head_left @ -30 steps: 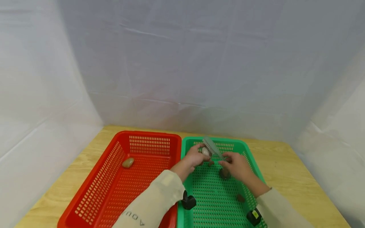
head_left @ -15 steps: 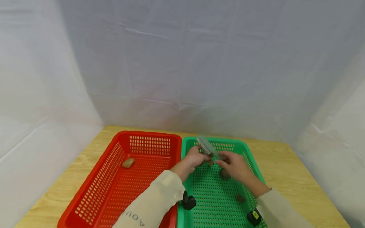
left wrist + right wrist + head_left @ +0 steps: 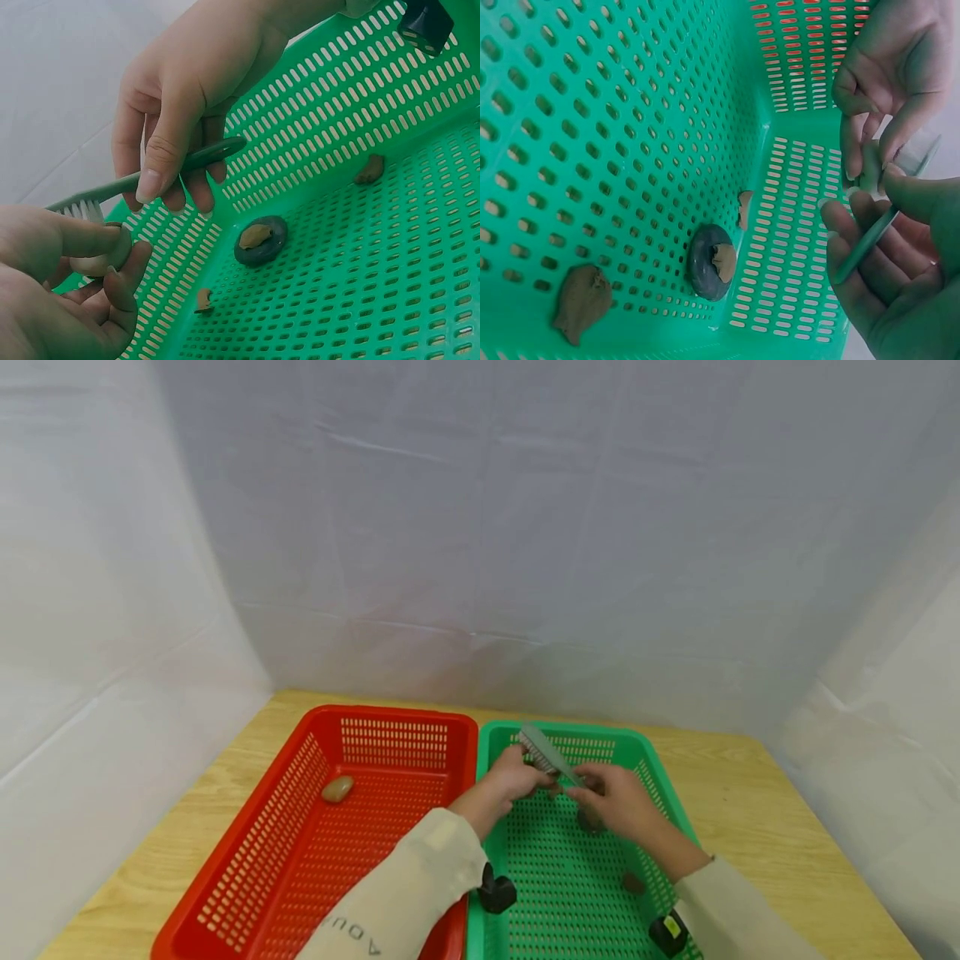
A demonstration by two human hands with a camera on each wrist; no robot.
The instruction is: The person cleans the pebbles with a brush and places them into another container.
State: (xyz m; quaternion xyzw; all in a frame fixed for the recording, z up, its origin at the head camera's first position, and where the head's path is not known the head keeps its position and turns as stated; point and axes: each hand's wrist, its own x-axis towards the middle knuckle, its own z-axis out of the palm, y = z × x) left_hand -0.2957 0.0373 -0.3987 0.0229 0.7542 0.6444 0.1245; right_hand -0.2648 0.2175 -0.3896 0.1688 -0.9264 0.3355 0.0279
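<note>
My left hand pinches a smooth pale stone between thumb and fingers above the far end of the green basket. In my right hand is the handle of a grey-green brush with white bristles. The bristles are right at the stone, which the brush mostly hides in the head view. Below the hands, a dark rounded stone lies in the basket with a brown lump on top. Two other brown lumps, one small and one larger, lie on the basket floor.
A red basket stands directly left of the green one, with a tan stone near its far left corner. Both are on a wooden table. White sheeting encloses the back and sides.
The brush has shifted left and down over the stone, covering it in the head view. My right hand has moved slightly left with it; the left hand stays almost in place.
</note>
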